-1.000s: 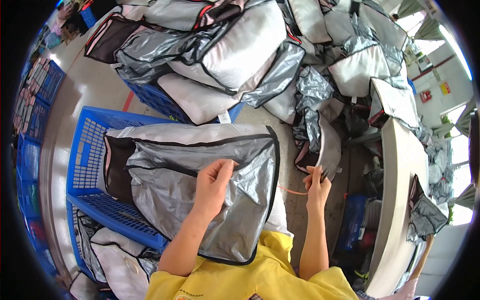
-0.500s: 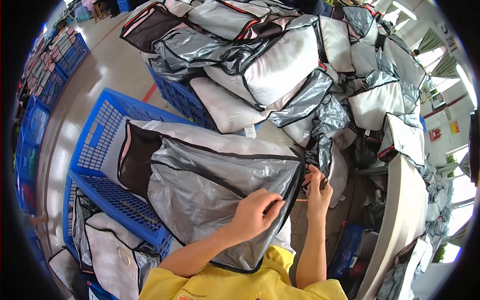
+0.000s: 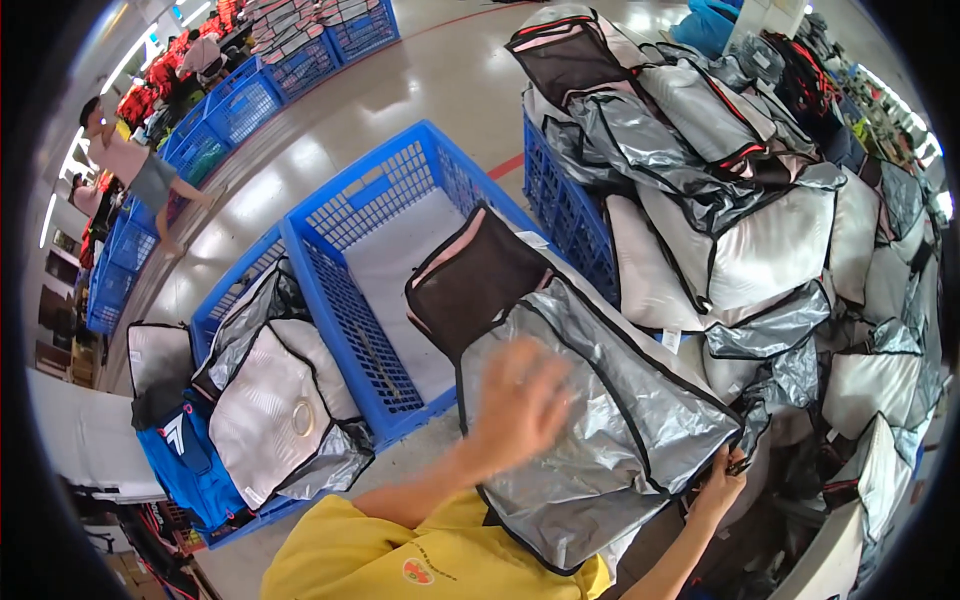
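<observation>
A large silver-lined bag piece (image 3: 560, 400) with black binding and a brown mesh panel (image 3: 490, 280) lies across my lap and against the blue crate. Over its silver face my left hand (image 3: 522, 395) is smeared by motion, so its fingers do not show clearly. At the piece's right corner my right hand (image 3: 718, 485) is closed, with its fingers against the black-bound edge. A small dark thing shows at those fingertips, too small to name.
An open blue crate (image 3: 365, 325) with a pale bottom stands ahead. To its left, another crate holds white padded pieces (image 3: 270, 410) and a blue bag (image 3: 188, 455). Silver and white pieces (image 3: 770, 240) are heaped at right. A person (image 3: 135, 165) walks at far left.
My view has swung left, bringing the left crates and a walking person into sight. My left hand has moved across the silver face toward the mesh panel. My right hand is lower, by the corner.
</observation>
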Demonstrator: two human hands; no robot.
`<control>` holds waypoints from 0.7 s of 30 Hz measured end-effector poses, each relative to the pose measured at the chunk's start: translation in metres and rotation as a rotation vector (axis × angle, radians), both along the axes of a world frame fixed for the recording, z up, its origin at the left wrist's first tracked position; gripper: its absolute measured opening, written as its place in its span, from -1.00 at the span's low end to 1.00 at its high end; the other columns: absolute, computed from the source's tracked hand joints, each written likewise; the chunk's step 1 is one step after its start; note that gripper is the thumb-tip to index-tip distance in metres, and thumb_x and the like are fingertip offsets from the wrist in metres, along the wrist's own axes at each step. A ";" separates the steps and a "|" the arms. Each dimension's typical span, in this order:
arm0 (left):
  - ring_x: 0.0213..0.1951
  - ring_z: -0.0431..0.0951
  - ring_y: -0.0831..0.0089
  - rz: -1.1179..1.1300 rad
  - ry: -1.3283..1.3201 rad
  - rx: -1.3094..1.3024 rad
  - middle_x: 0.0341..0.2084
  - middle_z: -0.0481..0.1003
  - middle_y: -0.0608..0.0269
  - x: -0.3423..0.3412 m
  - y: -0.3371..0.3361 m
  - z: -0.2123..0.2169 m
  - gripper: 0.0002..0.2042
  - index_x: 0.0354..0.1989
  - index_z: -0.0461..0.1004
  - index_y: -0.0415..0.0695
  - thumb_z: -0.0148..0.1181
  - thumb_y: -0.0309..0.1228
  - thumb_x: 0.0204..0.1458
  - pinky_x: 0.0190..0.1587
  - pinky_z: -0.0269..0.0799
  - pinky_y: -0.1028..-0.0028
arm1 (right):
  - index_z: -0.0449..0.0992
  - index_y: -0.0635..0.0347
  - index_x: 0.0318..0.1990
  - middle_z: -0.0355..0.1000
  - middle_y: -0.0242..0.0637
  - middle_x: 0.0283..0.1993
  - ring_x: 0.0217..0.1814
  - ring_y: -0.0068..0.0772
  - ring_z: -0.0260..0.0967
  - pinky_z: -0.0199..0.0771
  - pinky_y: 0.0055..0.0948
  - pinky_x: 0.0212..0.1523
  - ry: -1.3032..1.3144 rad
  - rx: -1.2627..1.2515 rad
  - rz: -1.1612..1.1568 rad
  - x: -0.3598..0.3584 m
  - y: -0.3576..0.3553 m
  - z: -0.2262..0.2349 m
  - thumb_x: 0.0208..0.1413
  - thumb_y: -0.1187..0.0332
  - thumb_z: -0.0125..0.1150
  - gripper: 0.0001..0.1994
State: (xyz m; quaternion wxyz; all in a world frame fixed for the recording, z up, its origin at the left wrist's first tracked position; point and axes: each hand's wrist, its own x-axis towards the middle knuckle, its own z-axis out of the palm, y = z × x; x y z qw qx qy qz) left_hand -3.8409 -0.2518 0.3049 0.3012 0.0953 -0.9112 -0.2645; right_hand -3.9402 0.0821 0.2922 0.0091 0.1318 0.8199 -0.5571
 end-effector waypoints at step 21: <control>-0.60 0.41 0.57 -0.029 -0.551 -0.366 -0.35 0.33 0.24 -0.027 0.051 -0.046 -0.34 0.35 0.30 -0.40 0.12 -0.45 -0.02 -0.63 0.36 0.61 | 0.44 0.12 -0.12 0.51 -0.41 -0.16 -0.17 -0.55 0.46 0.46 -0.43 -0.11 0.151 -0.521 -0.106 0.000 0.038 -0.088 0.43 0.32 0.10 -0.90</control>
